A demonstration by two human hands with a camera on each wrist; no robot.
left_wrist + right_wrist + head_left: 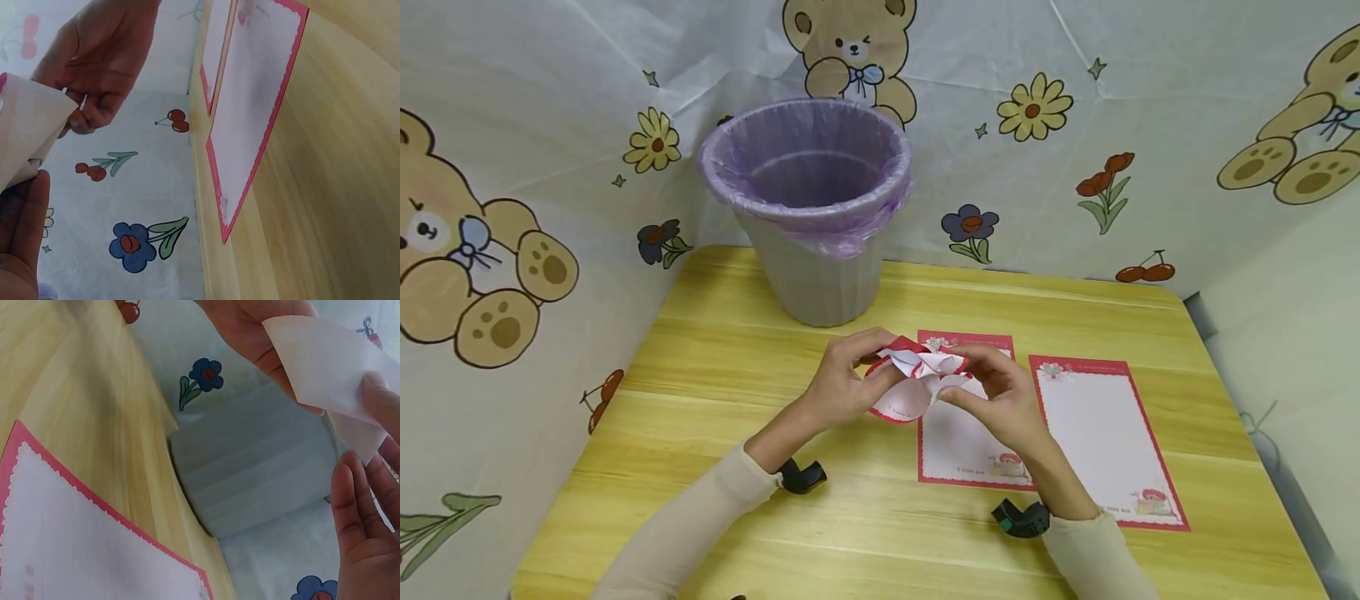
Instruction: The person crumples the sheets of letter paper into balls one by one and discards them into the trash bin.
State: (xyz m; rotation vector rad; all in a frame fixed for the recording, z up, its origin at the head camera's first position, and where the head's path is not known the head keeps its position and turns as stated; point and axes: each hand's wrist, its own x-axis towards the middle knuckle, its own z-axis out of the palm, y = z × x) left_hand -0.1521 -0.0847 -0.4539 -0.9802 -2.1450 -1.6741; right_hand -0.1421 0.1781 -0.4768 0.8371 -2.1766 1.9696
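Two hands work on one folded paper, held raised above the table, over the left side of the left flat sheet. The left hand grips the paper between thumb and curled fingers; the right hand pinches the opposite side, thumb toward the person. This two-sided hold probably steadies the paper, since its loose curves and ruffled upper part would otherwise tend to spring open. The exact fold cannot be confirmed: fingers cover part of it, and both wrist views crop the hands.

The left flat sheet and the right flat sheet lie face up, side by side, a narrow gap between them, nearer the table's right edge than its left. Both share the folded paper's red border and lie flat, apparently so that each can be lifted separately.

The bin stands upright by the table's far edge, toward the far left corner, well apart from the sheets; that position leaves room for both forearms. Its purple liner folds over the rim, presumably to hold the bag in place.
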